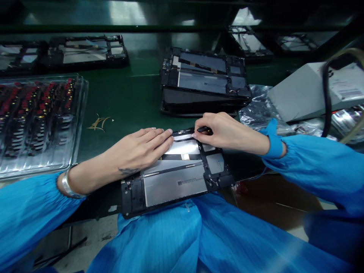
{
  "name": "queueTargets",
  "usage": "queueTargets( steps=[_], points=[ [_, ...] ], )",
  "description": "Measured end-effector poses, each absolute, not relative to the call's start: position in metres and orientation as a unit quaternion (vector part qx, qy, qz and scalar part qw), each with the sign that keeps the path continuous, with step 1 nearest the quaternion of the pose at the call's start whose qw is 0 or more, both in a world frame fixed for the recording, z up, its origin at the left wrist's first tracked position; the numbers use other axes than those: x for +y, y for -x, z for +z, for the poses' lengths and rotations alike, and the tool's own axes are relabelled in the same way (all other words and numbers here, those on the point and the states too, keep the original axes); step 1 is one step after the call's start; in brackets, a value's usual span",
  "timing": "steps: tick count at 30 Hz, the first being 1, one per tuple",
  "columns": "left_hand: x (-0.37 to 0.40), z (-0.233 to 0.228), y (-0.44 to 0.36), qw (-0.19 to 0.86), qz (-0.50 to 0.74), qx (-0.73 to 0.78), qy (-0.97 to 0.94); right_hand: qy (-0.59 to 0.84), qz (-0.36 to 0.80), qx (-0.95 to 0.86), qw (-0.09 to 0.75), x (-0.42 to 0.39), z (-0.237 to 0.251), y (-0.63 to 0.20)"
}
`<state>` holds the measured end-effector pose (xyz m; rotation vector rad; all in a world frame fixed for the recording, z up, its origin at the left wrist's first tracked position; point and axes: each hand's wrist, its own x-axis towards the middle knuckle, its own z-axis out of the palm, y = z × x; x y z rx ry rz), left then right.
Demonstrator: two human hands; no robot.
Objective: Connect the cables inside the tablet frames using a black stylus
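Note:
An opened tablet [176, 185] with silver battery packs and a black frame lies at the bench's front edge, tilted slightly, its near side over my blue gown. My left hand [148, 146] rests flat on its upper left part, fingers stretched out and holding nothing. At the tablet's far right, my right hand [216, 129] is closed around a small black tool [204, 130]. The fingertips touch the frame's upper edge; the tool's tip is hidden, so its exact kind does not show.
Behind the tablet stands a stack of similar opened tablets [204, 76]. At left is a clear plastic tray [81, 113] of small parts, near some thin tan strips [99, 123]. A grey-white box [301, 91] and crumpled plastic [257, 102] lie right. More tablets [88, 53] line the back.

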<state>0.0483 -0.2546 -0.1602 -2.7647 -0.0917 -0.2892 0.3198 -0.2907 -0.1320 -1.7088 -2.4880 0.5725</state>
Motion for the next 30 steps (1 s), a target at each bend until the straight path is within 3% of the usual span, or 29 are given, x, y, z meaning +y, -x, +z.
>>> queueTargets(
  steps=[14, 16, 18, 20, 23, 26, 30],
  points=[
    [-0.259, -0.153, -0.064, 0.212, -0.034, -0.053, 0.975, 0.553, 0.167, -0.815, 0.045, -0.291, -0.135, -0.322],
    [-0.263, -0.151, -0.073, 0.218, -0.025, -0.068, 0.973, 0.548, 0.121, -0.82, 0.117, -0.303, -0.131, -0.321],
    [-0.266, -0.149, -0.081, 0.212, -0.021, -0.08, 0.974, 0.534, 0.097, -0.802, 0.251, -0.325, -0.126, -0.313],
    [-0.264, -0.146, -0.088, 0.185, -0.007, -0.09, 0.978, 0.483, 0.178, -0.765, 0.387, -0.356, -0.127, -0.296],
    [-0.25, -0.145, -0.093, 0.092, -0.002, -0.139, 0.986, 0.35, 0.347, -0.702, 0.515, -0.396, -0.146, -0.263],
    [-0.225, -0.149, -0.095, -0.071, -0.022, -0.203, 0.976, 0.37, 0.367, -0.666, 0.534, -0.41, -0.176, -0.236],
    [-0.2, -0.147, -0.096, -0.241, -0.009, -0.252, 0.937, 0.312, 0.301, -0.672, 0.601, -0.403, -0.201, -0.224]
  ],
)
